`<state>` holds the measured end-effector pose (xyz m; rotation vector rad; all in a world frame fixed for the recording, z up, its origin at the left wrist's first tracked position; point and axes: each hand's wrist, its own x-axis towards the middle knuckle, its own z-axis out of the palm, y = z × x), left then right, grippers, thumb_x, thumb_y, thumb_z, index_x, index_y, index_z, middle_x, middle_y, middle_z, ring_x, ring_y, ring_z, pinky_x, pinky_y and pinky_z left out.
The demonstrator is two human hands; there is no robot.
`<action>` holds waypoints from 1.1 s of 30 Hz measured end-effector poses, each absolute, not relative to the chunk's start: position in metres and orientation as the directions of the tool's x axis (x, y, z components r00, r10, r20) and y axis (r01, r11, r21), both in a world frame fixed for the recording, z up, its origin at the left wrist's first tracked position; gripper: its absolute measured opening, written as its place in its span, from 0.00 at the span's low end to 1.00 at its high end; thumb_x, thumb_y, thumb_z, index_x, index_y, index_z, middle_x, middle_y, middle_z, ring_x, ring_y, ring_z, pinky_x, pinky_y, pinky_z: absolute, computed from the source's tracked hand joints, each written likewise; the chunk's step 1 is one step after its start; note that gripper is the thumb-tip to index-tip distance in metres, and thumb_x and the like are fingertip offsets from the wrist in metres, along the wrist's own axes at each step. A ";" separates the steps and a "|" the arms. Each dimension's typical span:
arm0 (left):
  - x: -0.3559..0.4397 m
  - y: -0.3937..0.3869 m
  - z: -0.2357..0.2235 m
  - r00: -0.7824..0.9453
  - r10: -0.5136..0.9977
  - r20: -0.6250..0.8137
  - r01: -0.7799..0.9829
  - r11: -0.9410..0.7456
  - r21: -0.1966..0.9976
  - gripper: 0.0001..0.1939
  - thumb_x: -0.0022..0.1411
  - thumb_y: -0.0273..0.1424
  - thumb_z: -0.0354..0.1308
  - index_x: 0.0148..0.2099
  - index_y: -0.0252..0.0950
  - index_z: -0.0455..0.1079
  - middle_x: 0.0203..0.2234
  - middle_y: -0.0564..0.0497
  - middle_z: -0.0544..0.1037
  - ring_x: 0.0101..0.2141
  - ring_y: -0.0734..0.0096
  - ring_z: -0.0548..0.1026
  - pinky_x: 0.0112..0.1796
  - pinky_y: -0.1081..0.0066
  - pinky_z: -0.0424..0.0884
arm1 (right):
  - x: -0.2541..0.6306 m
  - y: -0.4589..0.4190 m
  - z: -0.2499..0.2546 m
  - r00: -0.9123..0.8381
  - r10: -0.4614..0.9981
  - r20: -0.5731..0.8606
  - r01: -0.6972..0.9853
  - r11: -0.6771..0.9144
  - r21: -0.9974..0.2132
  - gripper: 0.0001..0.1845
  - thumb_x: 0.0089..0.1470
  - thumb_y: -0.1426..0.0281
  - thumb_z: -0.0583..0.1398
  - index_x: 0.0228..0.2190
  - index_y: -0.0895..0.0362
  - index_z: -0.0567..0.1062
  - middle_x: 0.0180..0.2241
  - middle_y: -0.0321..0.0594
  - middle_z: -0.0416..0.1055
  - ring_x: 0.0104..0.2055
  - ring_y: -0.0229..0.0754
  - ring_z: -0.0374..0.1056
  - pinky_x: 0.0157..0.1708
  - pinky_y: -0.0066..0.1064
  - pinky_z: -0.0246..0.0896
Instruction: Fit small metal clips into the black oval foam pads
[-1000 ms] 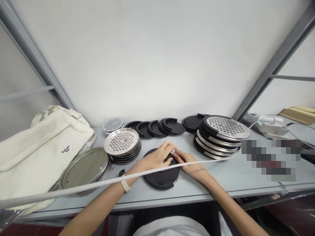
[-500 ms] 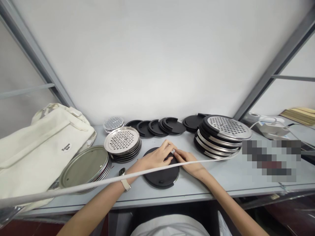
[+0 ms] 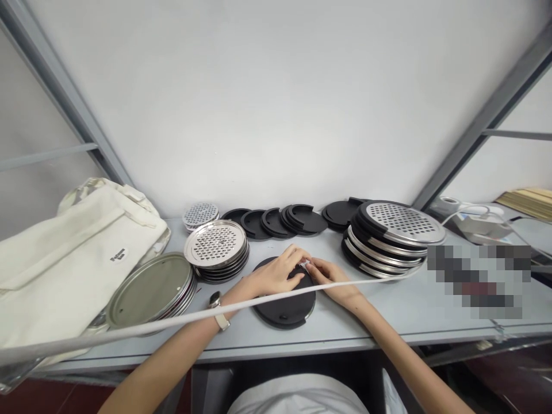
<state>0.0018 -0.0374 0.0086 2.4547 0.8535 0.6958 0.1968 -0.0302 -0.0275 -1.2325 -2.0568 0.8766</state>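
A round black disc (image 3: 282, 307) with a small knob near its front edge lies flat on the bench before me. My left hand (image 3: 279, 275), with a watch at the wrist, arches over its far part with fingers bent. Meeting it from the right, my right hand (image 3: 334, 283) pinches with thumb and forefinger at the disc's far right edge. Between the fingertips of both hands shows a small whitish piece (image 3: 304, 263), too small to name. The left fingertips are partly hidden. A pale cord (image 3: 259, 301) crosses in front of both wrists.
Perforated metal discs (image 3: 215, 244) are stacked left, near olive round plates (image 3: 150, 290) and a cream cloth bag (image 3: 86, 253). Black notched discs (image 3: 306, 219) line the wall. A tall stack of perforated, black-rimmed discs (image 3: 401, 223) stands right, with a white device (image 3: 476, 224) beyond.
Both hands stay over the black disc, with only slight shifts of the fingers around the whitish piece. The whole view has moved a little.
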 end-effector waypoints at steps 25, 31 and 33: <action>0.003 -0.037 0.008 0.668 0.670 0.325 0.444 -0.709 0.548 0.12 0.59 0.23 0.51 0.46 0.38 0.59 0.42 0.47 0.66 0.40 0.65 0.69 0.43 0.63 0.68 | 0.195 -0.033 -0.027 -0.441 0.883 0.162 0.537 0.404 -0.741 0.21 0.61 0.58 0.48 0.39 0.59 0.73 0.26 0.38 0.71 0.25 0.40 0.63 0.25 0.29 0.57; 0.004 -0.038 0.010 0.668 0.668 0.327 0.424 -0.704 0.570 0.15 0.59 0.24 0.52 0.50 0.38 0.59 0.45 0.46 0.66 0.47 0.63 0.67 0.49 0.61 0.66 | 0.197 -0.033 -0.023 -0.476 0.866 0.152 0.554 0.430 -0.713 0.19 0.61 0.60 0.48 0.32 0.58 0.73 0.25 0.37 0.70 0.26 0.40 0.63 0.26 0.29 0.55; 0.004 -0.039 0.012 0.655 0.682 0.326 0.436 -0.693 0.574 0.15 0.60 0.25 0.52 0.50 0.37 0.59 0.46 0.46 0.66 0.49 0.62 0.66 0.51 0.61 0.65 | 0.198 -0.033 -0.022 -0.473 0.868 0.152 0.572 0.434 -0.696 0.19 0.61 0.61 0.47 0.30 0.58 0.72 0.25 0.37 0.70 0.28 0.41 0.64 0.28 0.30 0.57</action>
